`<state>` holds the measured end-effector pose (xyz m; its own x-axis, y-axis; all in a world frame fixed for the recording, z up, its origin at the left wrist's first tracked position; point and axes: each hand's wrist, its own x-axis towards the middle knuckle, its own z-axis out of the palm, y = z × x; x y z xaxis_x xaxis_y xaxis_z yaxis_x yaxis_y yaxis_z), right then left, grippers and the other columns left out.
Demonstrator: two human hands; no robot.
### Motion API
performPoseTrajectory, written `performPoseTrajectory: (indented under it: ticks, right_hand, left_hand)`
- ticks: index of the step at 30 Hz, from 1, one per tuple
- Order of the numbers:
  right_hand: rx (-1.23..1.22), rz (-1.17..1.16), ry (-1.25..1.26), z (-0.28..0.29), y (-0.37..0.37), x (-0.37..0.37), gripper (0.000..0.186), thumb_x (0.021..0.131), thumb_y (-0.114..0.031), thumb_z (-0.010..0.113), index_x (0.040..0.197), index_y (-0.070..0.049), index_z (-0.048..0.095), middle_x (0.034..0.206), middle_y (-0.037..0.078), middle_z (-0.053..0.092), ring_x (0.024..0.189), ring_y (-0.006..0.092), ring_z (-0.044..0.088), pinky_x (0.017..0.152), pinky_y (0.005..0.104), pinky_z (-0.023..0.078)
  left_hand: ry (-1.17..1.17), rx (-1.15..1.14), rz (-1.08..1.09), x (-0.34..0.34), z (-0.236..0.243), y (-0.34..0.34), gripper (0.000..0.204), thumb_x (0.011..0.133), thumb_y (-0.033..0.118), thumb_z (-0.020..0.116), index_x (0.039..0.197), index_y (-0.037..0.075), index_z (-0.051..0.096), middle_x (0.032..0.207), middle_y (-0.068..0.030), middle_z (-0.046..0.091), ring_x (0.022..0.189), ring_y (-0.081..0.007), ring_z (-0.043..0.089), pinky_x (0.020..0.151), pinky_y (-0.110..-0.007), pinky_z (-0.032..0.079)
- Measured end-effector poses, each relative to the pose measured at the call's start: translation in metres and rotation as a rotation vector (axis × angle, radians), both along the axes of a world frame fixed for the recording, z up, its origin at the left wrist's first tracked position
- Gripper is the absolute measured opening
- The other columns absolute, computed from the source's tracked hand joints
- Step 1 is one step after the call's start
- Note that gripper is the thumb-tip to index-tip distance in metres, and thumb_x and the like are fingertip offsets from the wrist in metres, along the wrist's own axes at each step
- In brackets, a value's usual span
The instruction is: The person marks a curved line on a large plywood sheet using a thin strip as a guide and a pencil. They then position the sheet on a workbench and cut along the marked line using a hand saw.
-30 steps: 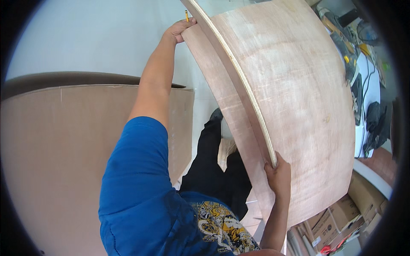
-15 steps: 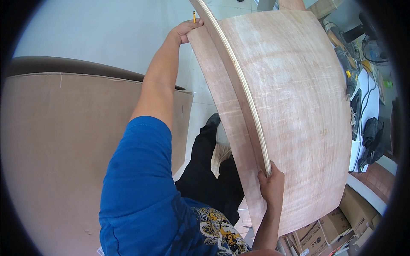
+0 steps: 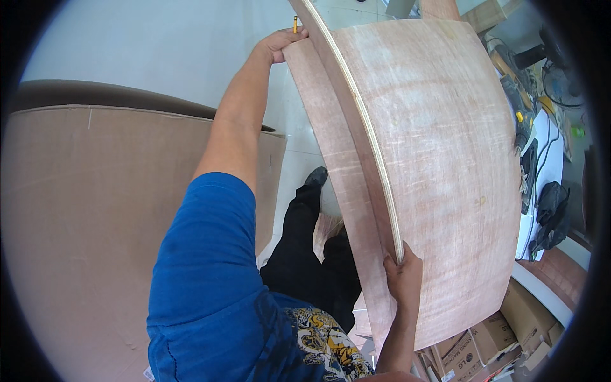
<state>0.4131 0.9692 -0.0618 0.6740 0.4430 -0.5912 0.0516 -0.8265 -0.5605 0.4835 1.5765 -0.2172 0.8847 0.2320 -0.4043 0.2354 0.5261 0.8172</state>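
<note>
A large plywood sheet [image 3: 452, 153] lies in front of me, with a long plywood strip [image 3: 366, 124] standing on edge across it near its left side. At the far left corner my left hand [image 3: 284, 44] is closed at the sheet's edge beside the strip. A yellow pencil [image 3: 295, 25] sticks up from its fingers; the fingertips are partly hidden by the strip. Closer to me, my right hand [image 3: 405, 275] grips the near end of the strip, thumb on one side and fingers on the other, resting over the sheet.
On my left stands a big brown cardboard panel [image 3: 127, 210]. Beyond the sheet's right edge are a power drill [image 3: 523, 121], cables and a black plastic bag [image 3: 552, 216]. Cardboard boxes [image 3: 493, 337] sit at the lower right. My shoe [image 3: 316, 176] is on the tiled floor.
The view has shifted slightly. Both hands keep their places on the plywood, and the strip lies across the sheet at nearly the same angle.
</note>
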Motion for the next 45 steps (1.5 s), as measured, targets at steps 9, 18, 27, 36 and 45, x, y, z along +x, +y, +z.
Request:
performPoseTrajectory:
  ticks: [9,18,27,36,45]
  right_hand:
    - [0.025,0.037,-0.082,-0.003,0.002,-0.004,0.033,0.084,-0.007,0.063,0.115,0.005,0.065,0.086,0.027,0.069,0.081,0.039,0.072,0.075,0.0416,0.054]
    - [0.014,0.082,-0.102,-0.012,-0.007,-0.005,0.044,0.083,-0.012,0.066,0.125,-0.002,0.065,0.098,0.029,0.07,0.093,0.0461,0.068,0.083,0.0491,0.054]
    - [0.065,0.156,-0.16,-0.014,-0.006,-0.007,0.039,0.083,-0.014,0.067,0.12,0.001,0.066,0.099,0.029,0.07,0.095,0.0452,0.069,0.084,0.0478,0.054]
    - [0.052,0.144,-0.162,-0.014,-0.008,-0.007,0.046,0.081,-0.015,0.067,0.124,0.0,0.065,0.103,0.03,0.069,0.099,0.0455,0.068,0.087,0.05,0.053]
    - [0.059,0.141,-0.157,-0.014,-0.009,-0.004,0.047,0.081,-0.014,0.066,0.126,-0.002,0.065,0.102,0.029,0.07,0.098,0.0454,0.068,0.088,0.0497,0.053]
  left_hand:
    - [0.131,0.063,0.234,0.0,0.009,-0.01,0.034,0.104,0.034,0.058,0.118,0.004,0.065,0.101,-0.0059,0.07,0.088,-0.0164,0.068,0.081,-0.032,0.059]
    - [0.206,0.597,0.985,-0.076,0.077,-0.02,0.053,0.105,0.046,0.046,0.096,-0.001,0.067,0.074,-0.0044,0.059,0.052,-0.0132,0.046,0.05,-0.027,0.042]
    - [-0.037,0.979,0.799,-0.069,0.064,-0.095,0.029,0.095,0.027,0.064,0.098,0.0,0.072,0.083,-0.0118,0.071,0.07,-0.0215,0.07,0.065,-0.033,0.055]
    - [0.129,1.224,0.736,-0.039,0.08,-0.146,0.022,0.09,0.02,0.064,0.095,0.002,0.074,0.09,-0.0189,0.073,0.082,-0.0336,0.071,0.077,-0.04,0.055]
    - [0.147,1.393,0.647,-0.033,0.067,-0.145,0.023,0.092,0.018,0.061,0.104,0.002,0.072,0.104,-0.0215,0.07,0.097,-0.0388,0.067,0.089,-0.046,0.052]
